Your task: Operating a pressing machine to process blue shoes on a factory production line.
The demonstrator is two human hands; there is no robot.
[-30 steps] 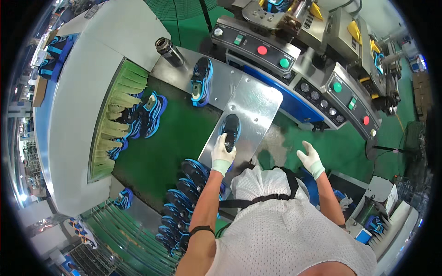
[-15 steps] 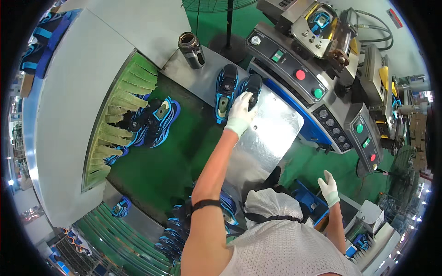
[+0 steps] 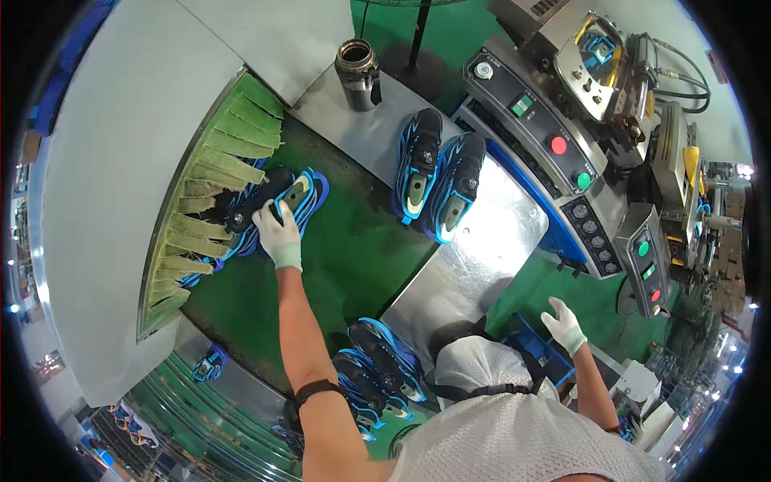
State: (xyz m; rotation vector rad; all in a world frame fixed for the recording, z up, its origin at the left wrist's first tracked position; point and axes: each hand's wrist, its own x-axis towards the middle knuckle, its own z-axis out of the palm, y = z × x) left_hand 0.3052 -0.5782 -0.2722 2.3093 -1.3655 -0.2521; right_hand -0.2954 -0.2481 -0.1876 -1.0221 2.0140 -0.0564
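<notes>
A black fabric shoe with bright blue trim and a pale grey-green patch (image 3: 301, 189) lies on the flat green surface (image 3: 345, 241) at the mouth of a pale, curved machine housing (image 3: 136, 161). Just beside it, nearer the hanging green strip curtain (image 3: 217, 153), is a similar dark-topped shoe (image 3: 271, 183). The white-gloved left hand (image 3: 279, 233) reaches over both, fingers bent and thumb apart; whether it grips either shoe I cannot tell.

A good hold here would likely put thumb and fingers on opposite sides of one upper, firm without squashing it, with the fingertips clear of the neighbouring shoe and the loose strips so that neither gets dragged along.

To the right, two matching shoes (image 3: 442, 181) lie side by side on the shiny metal counter (image 3: 490, 265), near a dark metallic bottle (image 3: 359, 79). More shoes (image 3: 377, 361) sit closer to the body. The gloved right hand (image 3: 564, 325) is empty, fingers spread, near a blue crate (image 3: 548, 351). Beyond stands a grey machine with red and green buttons (image 3: 530, 120).
</notes>
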